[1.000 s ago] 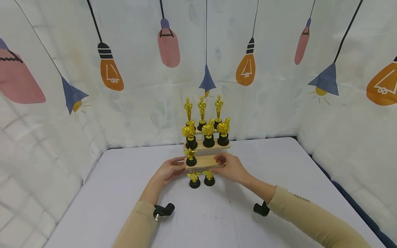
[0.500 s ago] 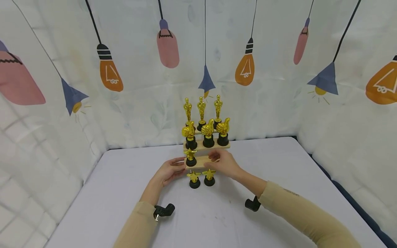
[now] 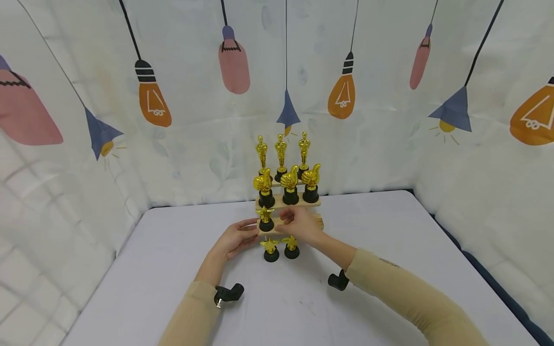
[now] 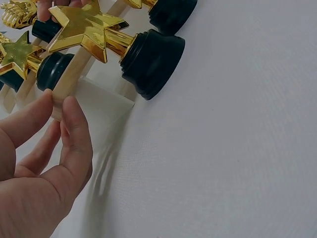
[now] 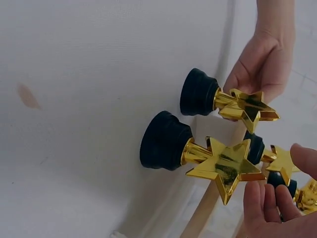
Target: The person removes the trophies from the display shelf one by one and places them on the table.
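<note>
My left hand [image 3: 237, 239] pinches the left end of the lowest board [image 4: 70, 82] of a stepped wooden stand between thumb and fingers. On that board's left end stands a gold star trophy [image 3: 266, 222] with a black base. Over the same board reaches my right hand [image 3: 303, 225], its fingers loosely bent and nothing between them. In the right wrist view its fingertips are close to the board's star trophy [image 5: 282, 161]. Two more star trophies, one left [image 3: 271, 251] and one right [image 3: 292, 249], stand upright on the table in front of the stand.
Gold thumbs-up trophies [image 3: 290, 185] line the middle board [image 3: 283, 205]. Gold figure statuettes [image 3: 280, 154] stand on the top board behind them. A white cloth covers the table [image 3: 182, 250]; a lamp-patterned curtain [image 3: 195, 144] hangs behind it.
My right hand has moved left along the lowest board, from its right part toward the star trophy on it. My left hand and the trophies have stayed in place.
</note>
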The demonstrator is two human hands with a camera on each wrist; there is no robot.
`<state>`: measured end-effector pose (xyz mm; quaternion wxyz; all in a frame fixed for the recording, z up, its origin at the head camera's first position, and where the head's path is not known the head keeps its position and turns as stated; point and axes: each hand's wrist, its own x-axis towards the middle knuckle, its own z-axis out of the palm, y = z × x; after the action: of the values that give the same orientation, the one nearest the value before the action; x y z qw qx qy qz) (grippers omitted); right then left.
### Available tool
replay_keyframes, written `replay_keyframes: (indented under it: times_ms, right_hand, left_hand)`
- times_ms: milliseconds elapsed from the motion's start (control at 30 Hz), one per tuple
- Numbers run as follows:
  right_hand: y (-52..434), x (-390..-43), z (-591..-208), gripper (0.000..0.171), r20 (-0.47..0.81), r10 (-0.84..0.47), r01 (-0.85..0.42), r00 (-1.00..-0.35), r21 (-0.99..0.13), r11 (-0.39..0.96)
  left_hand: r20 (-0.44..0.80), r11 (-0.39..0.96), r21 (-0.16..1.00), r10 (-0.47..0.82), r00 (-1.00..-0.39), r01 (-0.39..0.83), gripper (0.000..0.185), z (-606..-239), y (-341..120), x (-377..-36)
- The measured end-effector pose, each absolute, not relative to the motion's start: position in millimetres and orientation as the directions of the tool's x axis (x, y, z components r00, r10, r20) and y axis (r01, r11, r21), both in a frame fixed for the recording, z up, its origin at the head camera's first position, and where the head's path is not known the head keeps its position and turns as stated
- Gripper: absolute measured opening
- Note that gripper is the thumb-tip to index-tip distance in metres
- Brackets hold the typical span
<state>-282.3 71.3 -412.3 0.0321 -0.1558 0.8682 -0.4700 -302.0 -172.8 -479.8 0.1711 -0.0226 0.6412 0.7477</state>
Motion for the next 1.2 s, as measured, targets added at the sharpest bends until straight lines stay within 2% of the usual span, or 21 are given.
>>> replay_keyframes:
  times_ms: [667,1200]
  right_hand:
    - [53,-293,-412,0.04,0.033,-0.337,-0.202,-0.941,-0.852,0.483]
    - [40,-299,-417,0.039,0.011,-0.323,-0.203,-0.946,-0.796,0.57]
  left_hand:
    - [-0.245,-0.107,0.956,0.223,-0.943,-0.274,0.054,-475,-175,-298]
    - [-0.21,-0.096,0.966,0.247,-0.946,-0.24,0.054,-478,-174,-298]
